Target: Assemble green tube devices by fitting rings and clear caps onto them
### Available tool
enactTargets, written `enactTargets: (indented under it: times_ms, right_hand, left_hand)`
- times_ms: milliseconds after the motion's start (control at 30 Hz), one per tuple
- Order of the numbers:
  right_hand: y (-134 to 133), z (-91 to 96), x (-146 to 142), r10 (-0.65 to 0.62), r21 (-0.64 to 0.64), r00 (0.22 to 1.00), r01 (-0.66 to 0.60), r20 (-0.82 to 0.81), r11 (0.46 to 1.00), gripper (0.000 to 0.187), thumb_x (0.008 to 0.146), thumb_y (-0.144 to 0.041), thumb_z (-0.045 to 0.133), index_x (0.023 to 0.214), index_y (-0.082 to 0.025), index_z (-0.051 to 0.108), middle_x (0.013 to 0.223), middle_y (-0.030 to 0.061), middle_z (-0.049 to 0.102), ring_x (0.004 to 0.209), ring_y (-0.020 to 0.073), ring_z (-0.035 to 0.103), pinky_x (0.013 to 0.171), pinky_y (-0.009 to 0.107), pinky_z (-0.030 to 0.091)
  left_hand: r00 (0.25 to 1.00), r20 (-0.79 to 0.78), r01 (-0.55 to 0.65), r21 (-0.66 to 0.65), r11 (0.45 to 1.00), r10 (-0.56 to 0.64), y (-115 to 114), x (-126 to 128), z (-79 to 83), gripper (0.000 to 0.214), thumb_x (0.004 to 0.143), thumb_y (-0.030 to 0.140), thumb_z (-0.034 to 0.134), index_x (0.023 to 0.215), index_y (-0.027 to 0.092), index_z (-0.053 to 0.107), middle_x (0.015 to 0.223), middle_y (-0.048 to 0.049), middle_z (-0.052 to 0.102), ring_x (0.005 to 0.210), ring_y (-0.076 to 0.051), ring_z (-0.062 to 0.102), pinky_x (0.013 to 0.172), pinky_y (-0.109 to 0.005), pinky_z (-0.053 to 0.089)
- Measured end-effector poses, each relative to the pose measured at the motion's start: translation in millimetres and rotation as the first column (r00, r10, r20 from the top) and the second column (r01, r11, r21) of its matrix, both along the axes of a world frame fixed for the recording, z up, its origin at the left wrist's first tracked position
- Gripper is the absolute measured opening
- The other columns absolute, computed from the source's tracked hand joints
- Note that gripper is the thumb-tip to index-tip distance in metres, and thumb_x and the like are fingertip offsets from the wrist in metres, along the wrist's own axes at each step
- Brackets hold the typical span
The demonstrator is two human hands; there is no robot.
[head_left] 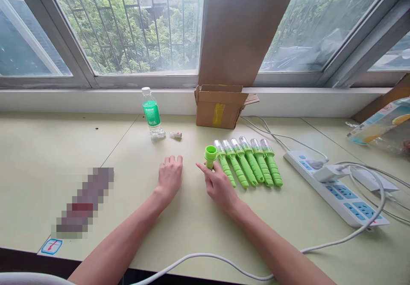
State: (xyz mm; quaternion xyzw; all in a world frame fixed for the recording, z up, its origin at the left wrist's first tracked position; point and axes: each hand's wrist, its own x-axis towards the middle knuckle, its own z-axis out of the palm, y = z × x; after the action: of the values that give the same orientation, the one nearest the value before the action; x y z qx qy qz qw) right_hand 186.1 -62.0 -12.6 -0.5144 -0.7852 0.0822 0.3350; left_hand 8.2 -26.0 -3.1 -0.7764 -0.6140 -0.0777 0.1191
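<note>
My right hand (221, 186) is wrapped round a green plastic handle (210, 153) and holds it upright, its hollow, cup-like round end facing up. The index finger points out to the left beside it. My left hand (171, 174) rests on the table with its fingers curled under; I see nothing in it, and its thumb is hidden. Just right of the held handle lie several green ribbed handles with clear caps (250, 163), side by side in a slanting row.
Behind my hands stand a water bottle (151, 114), a small whitish piece (176, 135) and an open cardboard box (218, 107). A white power strip (336, 191) with cables lies right. A white cable (205, 256) crosses the table's (134, 238) front. A blurred patch covers something left.
</note>
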Motion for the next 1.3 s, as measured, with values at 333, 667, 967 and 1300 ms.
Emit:
enactTargets:
  times_ms: [333, 667, 967, 1300]
  right_hand:
    - [-1.8, 3.6, -0.6, 0.0, -0.031, 1.0, 0.0, 0.017, 1.0, 0.056, 0.081, -0.002, 0.039, 0.13, -0.027, 0.052, 0.105, 0.0102, 0.052, 0.085, 0.0194, 0.059, 0.07, 0.032, 0.052]
    - [-0.3, 2.0, -0.6, -0.004, -0.026, 1.0, 0.005, 0.026, 1.0, 0.057, 0.08, -0.001, 0.04, 0.13, -0.027, 0.052, 0.108, 0.0103, 0.052, 0.086, 0.0194, 0.059, 0.071, 0.032, 0.052]
    - [-1.5, 3.9, -0.9, 0.007, -0.029, 1.0, -0.007, 0.02, 1.0, 0.06, 0.08, -0.001, 0.04, 0.131, -0.029, 0.051, 0.103, 0.0092, 0.051, 0.081, 0.0181, 0.057, 0.067, 0.031, 0.051]
    - [-2.1, 4.0, -0.8, -0.004, -0.031, 0.999, 0.005, 0.032, 1.0, 0.059, 0.08, -0.002, 0.04, 0.131, -0.028, 0.051, 0.105, 0.0094, 0.052, 0.083, 0.0188, 0.058, 0.069, 0.031, 0.051]
  left_hand:
    - [0.955, 0.221, 0.197, 0.032, 0.98, -0.2, -2.2, 8.1, 0.0, 0.032, 0.09, 0.024, 0.043, 0.121, 0.019, 0.045, 0.094, -0.0063, 0.06, 0.086, -0.021, 0.058, 0.068, -0.03, 0.044]
    - [0.917, 0.253, 0.277, 0.148, 0.949, -0.307, 1.4, 6.0, -3.8, 0.028, 0.09, 0.014, 0.041, 0.116, 0.02, 0.048, 0.091, -0.0058, 0.063, 0.081, -0.019, 0.061, 0.06, -0.028, 0.042]
    - [0.893, 0.291, 0.299, 0.188, 0.936, -0.344, -0.1, 7.0, -1.3, 0.028, 0.089, 0.023, 0.045, 0.117, 0.018, 0.046, 0.094, -0.0063, 0.063, 0.087, -0.021, 0.061, 0.064, -0.03, 0.046]
    - [0.877, 0.294, 0.328, 0.212, 0.92, -0.381, 2.5, 4.5, -4.4, 0.029, 0.089, 0.015, 0.043, 0.117, 0.02, 0.047, 0.094, -0.0056, 0.065, 0.087, -0.019, 0.062, 0.066, -0.03, 0.047]
